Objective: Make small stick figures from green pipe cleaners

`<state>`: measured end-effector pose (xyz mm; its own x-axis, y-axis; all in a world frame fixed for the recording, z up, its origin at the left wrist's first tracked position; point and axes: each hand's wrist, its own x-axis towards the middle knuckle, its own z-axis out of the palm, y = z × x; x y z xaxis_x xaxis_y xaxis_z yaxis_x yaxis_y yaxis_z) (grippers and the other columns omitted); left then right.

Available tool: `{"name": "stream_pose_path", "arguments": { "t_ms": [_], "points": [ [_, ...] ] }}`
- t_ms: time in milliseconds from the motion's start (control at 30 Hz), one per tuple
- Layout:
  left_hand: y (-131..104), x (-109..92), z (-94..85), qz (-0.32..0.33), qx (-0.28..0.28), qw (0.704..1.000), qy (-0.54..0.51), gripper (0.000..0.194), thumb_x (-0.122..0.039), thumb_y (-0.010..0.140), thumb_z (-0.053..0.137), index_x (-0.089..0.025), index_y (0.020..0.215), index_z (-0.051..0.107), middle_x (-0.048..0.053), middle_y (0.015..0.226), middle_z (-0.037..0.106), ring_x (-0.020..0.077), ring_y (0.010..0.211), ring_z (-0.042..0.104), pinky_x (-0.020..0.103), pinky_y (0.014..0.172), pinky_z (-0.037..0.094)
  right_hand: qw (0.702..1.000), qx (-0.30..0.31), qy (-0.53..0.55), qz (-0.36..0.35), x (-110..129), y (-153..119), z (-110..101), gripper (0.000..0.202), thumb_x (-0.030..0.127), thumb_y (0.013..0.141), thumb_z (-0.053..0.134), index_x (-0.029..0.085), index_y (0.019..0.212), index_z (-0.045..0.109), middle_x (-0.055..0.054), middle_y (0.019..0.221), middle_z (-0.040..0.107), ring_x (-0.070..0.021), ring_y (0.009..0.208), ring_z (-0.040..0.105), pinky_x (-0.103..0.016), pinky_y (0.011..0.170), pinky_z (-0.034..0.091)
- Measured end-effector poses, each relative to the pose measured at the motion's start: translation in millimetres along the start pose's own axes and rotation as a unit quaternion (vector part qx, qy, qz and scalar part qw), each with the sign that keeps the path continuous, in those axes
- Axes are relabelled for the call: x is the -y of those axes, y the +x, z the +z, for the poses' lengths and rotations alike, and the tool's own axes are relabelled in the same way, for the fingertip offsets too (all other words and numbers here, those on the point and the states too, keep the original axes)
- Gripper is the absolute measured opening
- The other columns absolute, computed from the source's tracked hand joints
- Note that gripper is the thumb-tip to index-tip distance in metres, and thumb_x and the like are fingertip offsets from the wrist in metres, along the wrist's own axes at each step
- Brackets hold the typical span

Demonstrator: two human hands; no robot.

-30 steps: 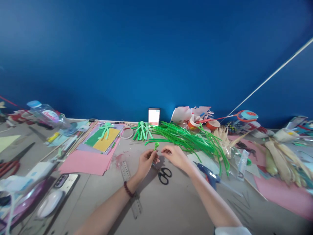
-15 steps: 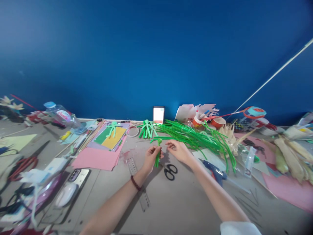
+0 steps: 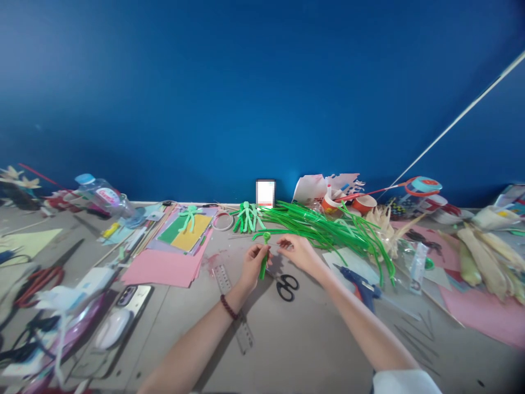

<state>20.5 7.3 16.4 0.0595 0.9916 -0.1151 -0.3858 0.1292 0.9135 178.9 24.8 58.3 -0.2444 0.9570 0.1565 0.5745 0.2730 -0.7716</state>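
Upright between the thumb and fingers of my left hand point(image 3: 255, 261) is a small bundle of green pipe cleaners point(image 3: 264, 261) with a curled knob at its top. My right hand point(image 3: 298, 250) hovers just to the right of the bundle, apart from it, its fingers loosely bent and nothing visible in them. Black-handled scissors point(image 3: 287, 287) lie on the table below my hands, their blades partly behind my left hand. Beyond my hands is a pile of long green pipe cleaners point(image 3: 311, 219). Several finished green pipe-cleaner figures point(image 3: 246, 217) stand to its left.
A clear ruler point(image 3: 245, 336) lies beneath my left wrist. Pink paper point(image 3: 158, 268) and coloured sheets are at the left, near a phone point(image 3: 133, 298). On the right lie a blue glue gun point(image 3: 361, 282) and dried husks point(image 3: 486, 262). The blue wall point(image 3: 262, 98) closes off the back.
The view has shifted very slightly. Both hands stay almost in place, the left still gripping the green bundle and the right beside it.
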Motion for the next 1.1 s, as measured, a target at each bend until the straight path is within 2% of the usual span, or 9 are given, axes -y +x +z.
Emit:
{"name": "stream_pose_path", "arguments": {
  "t_ms": [100, 233, 400, 533, 733, 1100],
  "points": [
    [0, 0, 0.2, 0.003, 0.006, 1.000, -0.002, 0.035, -0.046, 0.066, 0.074, -0.015, 0.066, 0.058, -0.003, 0.054, 0.058, 0.0054, 0.040, 0.047, 0.019, 0.042, 0.035, 1.000, -0.013, -0.004, -0.026, 0, -1, 5, 0.003, 0.019, 0.076, 0.063, 0.018, 0.077, 0.066, -0.003, 0.076, 0.070, -0.0155, 0.069, 0.063, -0.024, 0.063, 0.046],
    [0, 0, 0.8, 0.005, 0.007, 1.000, 0.003, 0.036, -0.047, 0.064, 0.075, -0.015, 0.065, 0.059, -0.004, 0.053, 0.055, 0.0041, 0.038, 0.043, 0.018, 0.039, 0.031, 0.999, -0.028, -0.007, -0.045, 0, -1, 8, 0.006, 0.020, 0.078, 0.061, 0.018, 0.077, 0.066, -0.003, 0.074, 0.069, -0.0153, 0.067, 0.062, -0.024, 0.062, 0.045],
    [1, 0, 1.7, -0.008, -0.005, 1.000, -0.006, 0.037, -0.047, 0.063, 0.076, -0.014, 0.071, 0.062, -0.004, 0.053, 0.056, 0.0044, 0.039, 0.043, 0.018, 0.040, 0.032, 0.997, -0.033, -0.021, -0.065, -1, -1, 9, 0.012, 0.015, 0.080, 0.057, 0.019, 0.071, 0.065, -0.003, 0.074, 0.068, -0.0152, 0.067, 0.060, -0.024, 0.062, 0.044],
    [1, -1, 1.8, -0.006, -0.014, 1.000, -0.002, 0.038, -0.048, 0.062, 0.076, -0.013, 0.071, 0.063, -0.003, 0.054, 0.057, 0.0043, 0.040, 0.043, 0.019, 0.040, 0.032, 0.997, -0.030, -0.045, -0.061, -2, -1, 10, 0.014, 0.012, 0.079, 0.056, 0.019, 0.072, 0.065, -0.003, 0.075, 0.068, -0.0160, 0.070, 0.060, -0.025, 0.064, 0.043],
    [1, 5, -0.8, 0.034, -0.012, 0.999, 0.030, 0.035, -0.047, 0.069, 0.072, -0.014, 0.068, 0.062, -0.002, 0.056, 0.057, 0.0052, 0.043, 0.045, 0.019, 0.043, 0.034, 0.996, -0.024, -0.075, -0.048, 0, -5, 12, 0.018, 0.009, 0.079, 0.053, 0.020, 0.071, 0.065, -0.003, 0.075, 0.067, -0.0169, 0.071, 0.059, -0.025, 0.066, 0.041],
    [1, 12, -2.5, 0.078, -0.018, 0.994, 0.069, 0.032, -0.047, 0.073, 0.069, -0.016, 0.068, 0.061, -0.001, 0.057, 0.056, 0.0068, 0.044, 0.046, 0.022, 0.045, 0.034, 0.997, -0.025, -0.054, -0.047, 1, -5, 13, 0.019, 0.010, 0.077, 0.052, 0.019, 0.065, 0.063, -0.004, 0.068, 0.066, -0.0168, 0.066, 0.057, -0.025, 0.061, 0.040]
  ]
}}
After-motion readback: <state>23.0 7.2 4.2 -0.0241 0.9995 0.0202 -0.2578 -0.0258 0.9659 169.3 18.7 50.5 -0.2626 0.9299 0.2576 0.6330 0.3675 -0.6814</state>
